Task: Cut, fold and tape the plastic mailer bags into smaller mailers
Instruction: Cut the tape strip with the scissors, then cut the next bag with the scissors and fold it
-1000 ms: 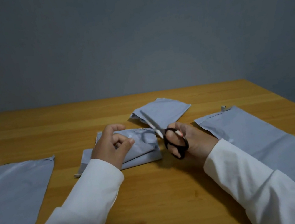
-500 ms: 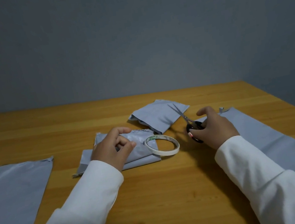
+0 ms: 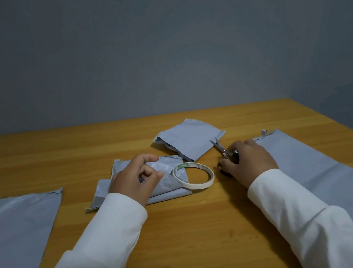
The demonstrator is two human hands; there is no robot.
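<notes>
My left hand point(image 3: 135, 179) rests on a small folded grey mailer point(image 3: 168, 190) at the table's middle, its curled fingers and thumb pinching the plastic. A white tape roll point(image 3: 193, 175) lies flat, half on that mailer's right end. To the right of the roll, my right hand point(image 3: 246, 161) grips the black-handled scissors point(image 3: 224, 150), which lie low on the table with their blades pointing away toward a second folded grey mailer point(image 3: 189, 138). The scissor handles are mostly hidden under my fingers.
A large flat grey mailer bag point(image 3: 321, 170) lies under and beside my right forearm, running to the table's right edge. Another large grey bag point(image 3: 11, 227) lies at the left. The wooden table point(image 3: 188, 237) ends at a grey wall behind.
My right hand has carried the scissors from over the folded mailer to the right and down onto the table. The tape roll has come into view. My left hand has stayed put.
</notes>
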